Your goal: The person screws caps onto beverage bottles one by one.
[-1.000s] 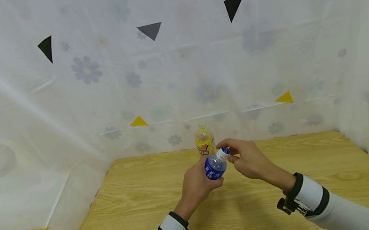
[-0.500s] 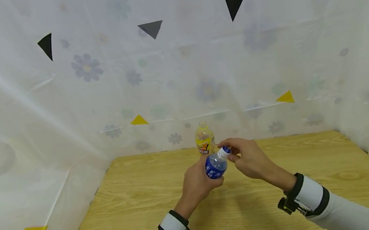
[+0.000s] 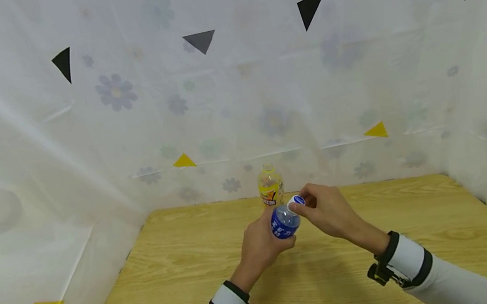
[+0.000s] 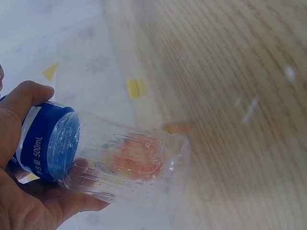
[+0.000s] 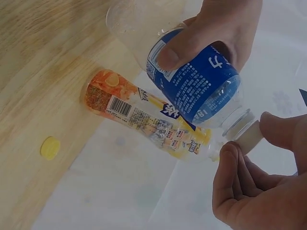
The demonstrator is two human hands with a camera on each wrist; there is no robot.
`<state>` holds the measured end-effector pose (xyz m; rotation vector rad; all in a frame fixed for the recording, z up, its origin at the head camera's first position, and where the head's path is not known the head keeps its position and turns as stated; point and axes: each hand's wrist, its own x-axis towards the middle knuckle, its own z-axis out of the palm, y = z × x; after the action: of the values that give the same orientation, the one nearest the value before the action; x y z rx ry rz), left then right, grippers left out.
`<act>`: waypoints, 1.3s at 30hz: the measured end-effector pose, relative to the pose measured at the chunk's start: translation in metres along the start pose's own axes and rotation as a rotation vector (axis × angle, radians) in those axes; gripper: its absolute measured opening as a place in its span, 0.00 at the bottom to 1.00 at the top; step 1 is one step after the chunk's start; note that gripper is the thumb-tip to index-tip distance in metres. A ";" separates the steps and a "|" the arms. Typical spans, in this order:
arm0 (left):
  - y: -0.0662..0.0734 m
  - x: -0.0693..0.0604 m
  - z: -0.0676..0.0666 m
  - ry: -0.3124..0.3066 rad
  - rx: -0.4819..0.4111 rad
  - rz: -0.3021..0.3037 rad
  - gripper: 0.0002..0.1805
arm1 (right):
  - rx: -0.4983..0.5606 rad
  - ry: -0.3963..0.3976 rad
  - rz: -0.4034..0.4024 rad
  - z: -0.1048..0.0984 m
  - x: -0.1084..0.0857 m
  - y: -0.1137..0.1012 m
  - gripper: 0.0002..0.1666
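Against half a second earlier, the thumb (image 3: 304, 210) of the right hand (image 3: 330, 215) had shifted across the near side of the white plastic cap with a blue top (image 3: 298, 200); the left hand (image 3: 259, 241) lay much as before. The right hand's grip was narrow, thumb and fingertips pinching the cap at the bottle mouth. The left hand wrapped the clear plastic bottle with a blue label (image 3: 284, 223), held tilted above the wood-grain table (image 3: 171, 268), neck toward the right hand. Count: two bottles, the second a clear bottle with a yellow-and-orange label (image 3: 270, 190), upright behind; two caps, one a round yellow cap (image 5: 50, 148) on the table.
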<state>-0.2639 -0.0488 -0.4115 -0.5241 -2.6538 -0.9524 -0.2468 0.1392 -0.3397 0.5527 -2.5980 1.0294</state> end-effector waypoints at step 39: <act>0.001 0.000 0.001 0.022 -0.001 0.010 0.38 | -0.051 -0.040 -0.146 -0.004 -0.005 -0.005 0.26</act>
<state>-0.2634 -0.0478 -0.4120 -0.5229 -2.6289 -0.9515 -0.2392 0.1398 -0.3363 0.7454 -2.5664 0.9121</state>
